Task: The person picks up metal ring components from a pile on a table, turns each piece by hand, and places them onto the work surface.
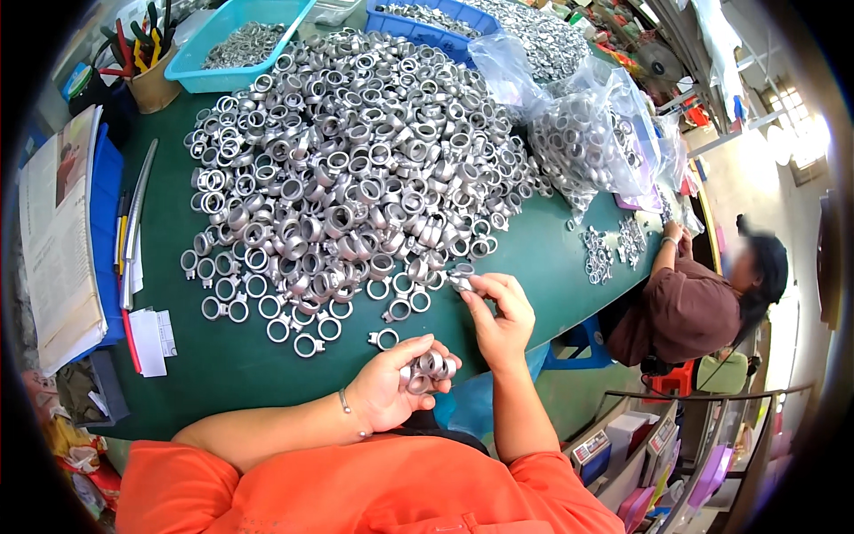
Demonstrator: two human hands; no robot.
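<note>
A big heap of silver-grey metal ring clamps (pixel 356 151), each a round band with a small lug, covers the middle of the table. My left hand (pixel 384 388), palm up near the table's front edge, cups several ring clamps (pixel 431 367) with its fingers curled round them. At the heap's near right edge, the thumb and forefinger of my right hand (pixel 503 322) pinch a ring clamp (pixel 460 276). A single loose ring clamp (pixel 384 338) lies on the table just beyond my left hand.
Behind the heap stand a turquoise basket (pixel 191 80) and a blue crate (pixel 382 20) of small metal parts. Clear plastic bags (pixel 578 133) of rings are at the right. A tool cup (pixel 156 84) and newspaper (pixel 60 231) sit left. A co-worker (pixel 685 307) handles parts farther right.
</note>
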